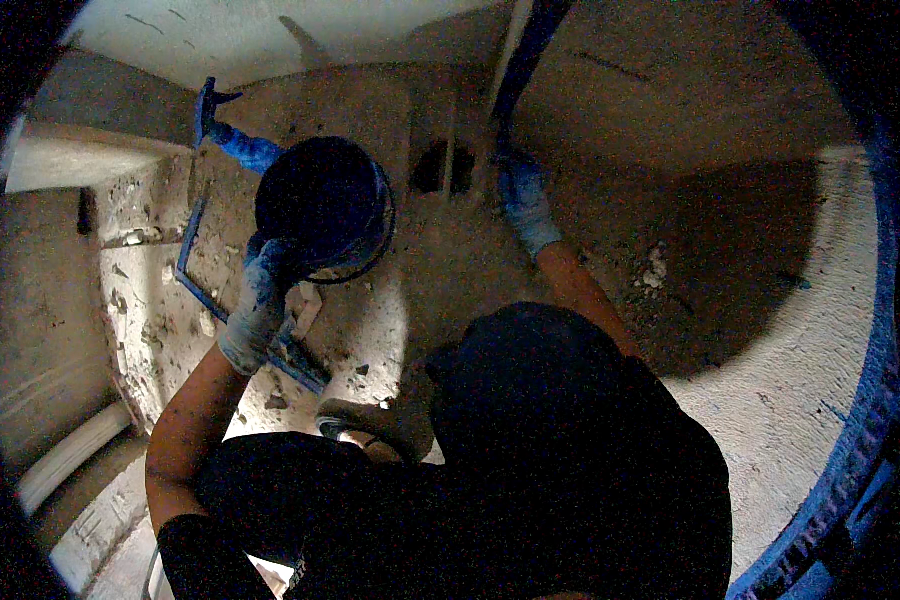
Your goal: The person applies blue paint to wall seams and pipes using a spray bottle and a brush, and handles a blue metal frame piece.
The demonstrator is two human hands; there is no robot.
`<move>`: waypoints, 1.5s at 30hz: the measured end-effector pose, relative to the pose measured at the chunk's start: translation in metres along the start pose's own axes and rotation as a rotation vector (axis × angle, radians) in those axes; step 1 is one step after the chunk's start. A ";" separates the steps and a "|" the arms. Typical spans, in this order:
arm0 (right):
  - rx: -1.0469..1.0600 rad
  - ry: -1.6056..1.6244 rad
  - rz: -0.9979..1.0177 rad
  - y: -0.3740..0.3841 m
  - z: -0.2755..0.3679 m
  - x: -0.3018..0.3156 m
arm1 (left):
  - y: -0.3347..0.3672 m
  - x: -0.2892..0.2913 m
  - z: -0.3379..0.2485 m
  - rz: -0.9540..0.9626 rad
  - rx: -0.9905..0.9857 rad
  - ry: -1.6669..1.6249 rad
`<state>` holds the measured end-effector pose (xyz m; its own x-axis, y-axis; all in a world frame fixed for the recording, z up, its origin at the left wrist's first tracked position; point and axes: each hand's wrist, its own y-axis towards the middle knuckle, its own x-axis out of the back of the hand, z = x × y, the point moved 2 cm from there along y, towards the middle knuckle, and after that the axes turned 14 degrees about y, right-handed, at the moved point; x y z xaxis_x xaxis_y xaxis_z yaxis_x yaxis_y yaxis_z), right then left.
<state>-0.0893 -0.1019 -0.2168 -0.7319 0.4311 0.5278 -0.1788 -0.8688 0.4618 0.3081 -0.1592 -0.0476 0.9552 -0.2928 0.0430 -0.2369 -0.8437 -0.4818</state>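
My left hand, in a pale blue-white work glove, is closed on the near left rim of a dark bucket. The bucket is tilted, and its inside is too dark to make out. My right hand, gloved too, reaches forward to the lower end of a dark bar that slants up the wall. Its fingers lie in deep shadow, so its grip cannot be made out. Just beyond the bucket, on its left, is a crumpled blue thing beside a blue upright piece.
A thin angled blue bar lies left of my left hand on the rubble-strewn floor. A dark hole opens ahead between my hands. Pale crumbs lie at right. A pale pipe runs along the lower left.
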 end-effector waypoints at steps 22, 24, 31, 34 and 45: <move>0.047 0.137 -0.087 0.070 0.124 0.066 | 0.008 0.017 0.013 -0.018 0.009 -0.086; 0.180 0.077 -0.170 0.091 0.152 0.095 | 0.012 0.005 0.010 0.007 -0.002 -0.100; 0.170 0.502 -0.249 0.125 0.202 0.117 | 0.000 0.002 0.000 0.076 -0.041 -0.078; -0.131 0.277 -0.150 0.116 0.164 0.121 | 0.016 -0.002 0.017 0.069 -0.033 -0.096; 0.194 0.491 -0.272 0.170 0.240 0.175 | 0.005 -0.018 -0.008 0.075 -0.009 -0.097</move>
<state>-0.0905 -0.1155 0.1251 -0.9036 0.4284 0.0019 -0.3129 -0.6629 0.6802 0.2883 -0.1617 -0.0437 0.9473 -0.3108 -0.0780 -0.3096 -0.8249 -0.4729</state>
